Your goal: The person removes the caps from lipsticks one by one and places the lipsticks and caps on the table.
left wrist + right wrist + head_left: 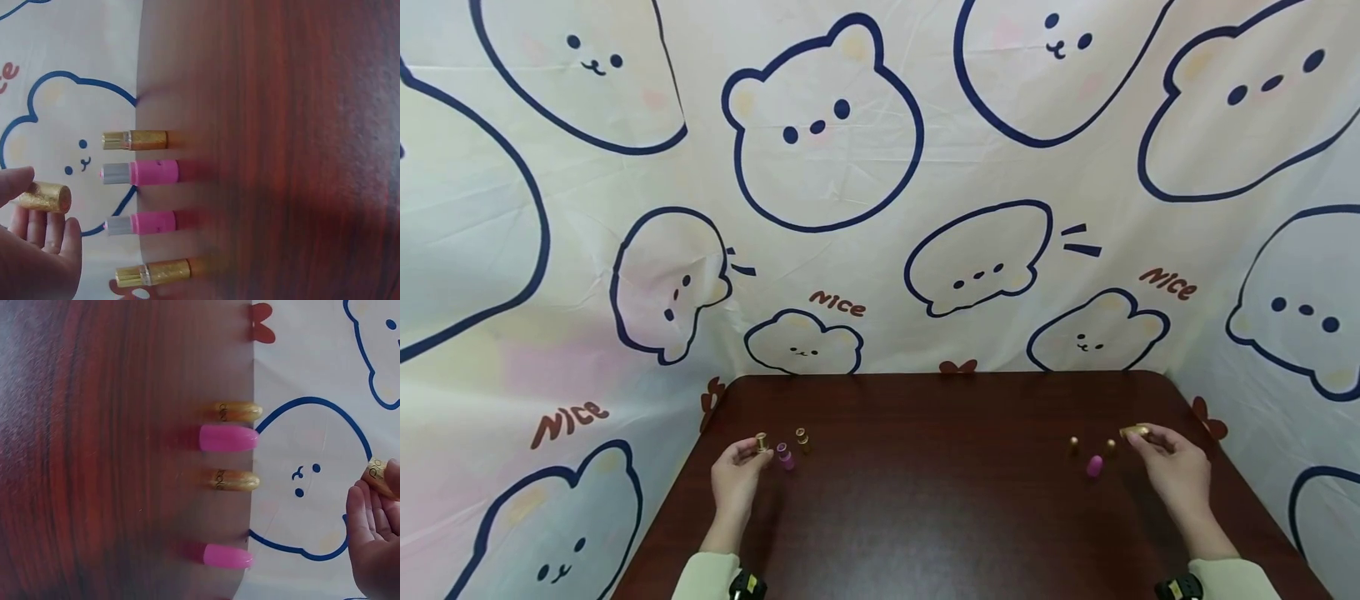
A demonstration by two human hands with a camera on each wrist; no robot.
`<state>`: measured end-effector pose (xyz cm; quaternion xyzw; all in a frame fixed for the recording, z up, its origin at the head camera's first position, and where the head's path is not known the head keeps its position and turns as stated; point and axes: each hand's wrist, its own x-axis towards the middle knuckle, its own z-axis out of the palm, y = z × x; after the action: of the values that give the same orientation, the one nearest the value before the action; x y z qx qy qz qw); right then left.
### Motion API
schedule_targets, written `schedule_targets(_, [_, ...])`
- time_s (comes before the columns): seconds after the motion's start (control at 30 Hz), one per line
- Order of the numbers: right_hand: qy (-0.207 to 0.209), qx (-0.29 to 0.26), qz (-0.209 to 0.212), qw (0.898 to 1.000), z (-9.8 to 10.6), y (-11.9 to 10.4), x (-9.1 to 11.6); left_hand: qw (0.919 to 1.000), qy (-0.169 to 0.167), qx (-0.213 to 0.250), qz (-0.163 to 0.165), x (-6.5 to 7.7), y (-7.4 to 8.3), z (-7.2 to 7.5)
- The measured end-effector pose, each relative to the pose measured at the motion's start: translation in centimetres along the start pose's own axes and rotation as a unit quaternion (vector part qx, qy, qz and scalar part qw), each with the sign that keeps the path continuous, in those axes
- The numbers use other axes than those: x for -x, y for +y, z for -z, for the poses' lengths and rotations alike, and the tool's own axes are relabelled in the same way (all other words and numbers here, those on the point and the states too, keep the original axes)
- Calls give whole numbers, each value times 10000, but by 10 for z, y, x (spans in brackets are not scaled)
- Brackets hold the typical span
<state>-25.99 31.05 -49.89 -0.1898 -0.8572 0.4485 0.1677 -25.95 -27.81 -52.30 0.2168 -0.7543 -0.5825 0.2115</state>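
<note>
My left hand [735, 479] pinches a gold lipstick tube [47, 197] between thumb and fingers, lifted off the table. Beside it, uncapped lipstick tubes stand upright: in the left wrist view a gold tube [149, 140], a pink tube [156, 172], another pink tube [153, 222] and a second gold tube [167, 272]. Over on the right, my right hand [1176, 471] pinches a gold lipstick cap [375, 472] above the table. Near that hand stand a gold cap [240, 412], a pink cap [228, 438], another gold cap [239, 481] and a second pink cap [226, 556].
The dark brown wooden table [940, 500] spreads between the two hands. Behind it and at its sides hangs a pale cloth [880, 275] printed with bear outlines. A dark wrist device [747, 585] sits at the left sleeve, a similar one [1178, 587] at the right.
</note>
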Motion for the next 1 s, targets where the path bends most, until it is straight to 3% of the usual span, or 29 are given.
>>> schedule_targets(0.37, [-62,840,666,9942,-5,22,-6,9937,240,-1040,-339,3,-13,1])
schedule_targets(0.67, [-728,1193,689,9878,-8,39,-10,9909,228,-1259,-420,0,-28,1])
schedule_targets(1.0, [-1101,1556,824,9782,-13,46,-16,9897,81,-1366,-416,0,-33,-3])
